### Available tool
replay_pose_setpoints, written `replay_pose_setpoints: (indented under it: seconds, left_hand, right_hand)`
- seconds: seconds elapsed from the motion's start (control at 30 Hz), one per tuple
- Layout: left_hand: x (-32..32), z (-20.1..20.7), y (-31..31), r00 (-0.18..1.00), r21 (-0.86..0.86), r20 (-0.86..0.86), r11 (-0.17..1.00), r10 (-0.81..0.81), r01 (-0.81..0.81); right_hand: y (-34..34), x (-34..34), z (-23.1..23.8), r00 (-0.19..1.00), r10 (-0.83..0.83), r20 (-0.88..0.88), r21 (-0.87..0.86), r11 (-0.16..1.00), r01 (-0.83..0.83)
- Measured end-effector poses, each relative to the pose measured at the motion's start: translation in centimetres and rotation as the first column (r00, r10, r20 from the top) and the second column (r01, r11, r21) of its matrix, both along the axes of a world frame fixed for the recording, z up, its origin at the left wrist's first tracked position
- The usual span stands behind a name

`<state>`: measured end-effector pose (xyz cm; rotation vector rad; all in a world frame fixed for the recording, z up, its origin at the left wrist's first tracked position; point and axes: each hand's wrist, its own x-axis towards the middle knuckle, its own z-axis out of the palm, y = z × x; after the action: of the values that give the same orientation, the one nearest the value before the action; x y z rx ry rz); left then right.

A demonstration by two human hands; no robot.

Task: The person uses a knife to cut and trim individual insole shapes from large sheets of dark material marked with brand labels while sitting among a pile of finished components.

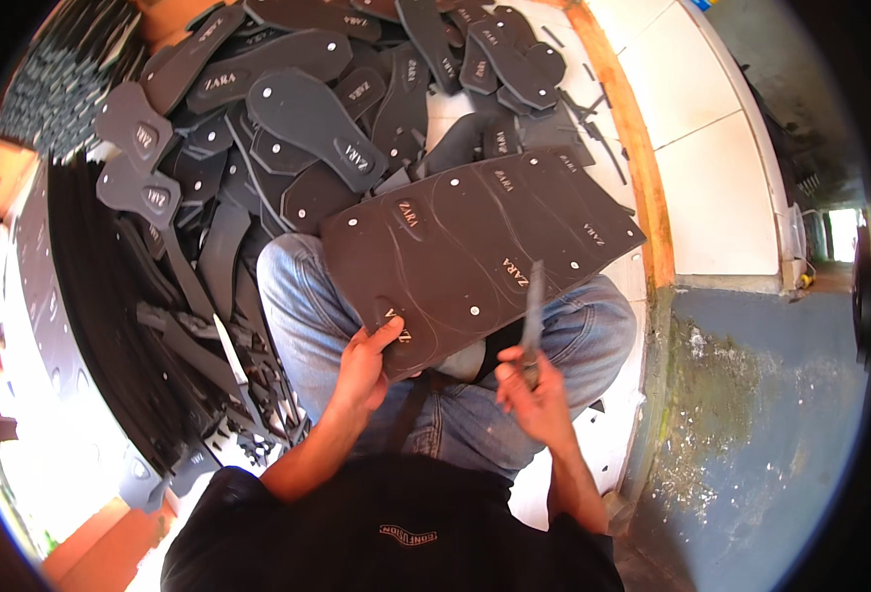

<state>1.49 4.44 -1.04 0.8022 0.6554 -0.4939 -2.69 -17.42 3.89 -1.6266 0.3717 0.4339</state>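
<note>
A dark foam sheet [455, 232], pressed with shoe sole outlines and dotted with white spots, lies tilted across my knees. My left hand [364, 363] is closed on its near left corner, thumb on top and the other fingers out of sight below. In my right hand [534, 395] is a knife [534, 314], its blade pointing up and away from me. The blade overlaps the sheet's near right edge; whether it touches the foam I cannot tell.
Beyond my knees spreads a heap of cut dark soles [302, 104]. Long black sheets [85, 316] stand stacked at the left, beside offcuts [198, 350] and a thin pointed pale piece [229, 347]. A wooden strip [643, 178] borders white tiles [717, 197] on the right.
</note>
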Motion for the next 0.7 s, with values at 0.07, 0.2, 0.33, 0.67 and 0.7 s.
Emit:
replay_pose_setpoints:
  seconds: [0.07, 0.2, 0.33, 0.67, 0.7]
  left_hand:
    - [-1.0, -0.6, -1.0, 0.999, 0.100, 0.019, 0.994, 0.034, -0.035]
    - [-2.7, 2.8, -3.2, 0.999, 0.181, -0.009, 0.983, 0.041, -0.039]
    - [-3.6, 2.1, -2.8, 0.992, 0.162, -0.116, 0.987, 0.040, -0.021]
    - [-4.2, 3.5, -2.4, 0.988, 0.144, -0.153, 0.989, 0.007, 0.015]
    - [-4.2, 3.5, -2.3, 0.988, 0.143, -0.154, 0.990, 0.005, 0.017]
  right_hand:
    - [0.3, -1.8, -0.7, 0.991, 0.134, -0.015, -0.124, 0.983, -0.135]
    - [-0.7, -4.6, -1.0, 0.976, 0.206, -0.067, -0.186, 0.959, -0.215]
    - [-1.1, -6.6, -0.9, 0.960, 0.250, -0.127, -0.228, 0.934, -0.274]
    - [-0.7, -8.7, -1.1, 0.949, 0.251, -0.191, -0.291, 0.909, -0.299]
    - [-0.5, -8.6, -1.1, 0.948, 0.242, -0.205, -0.301, 0.906, -0.297]
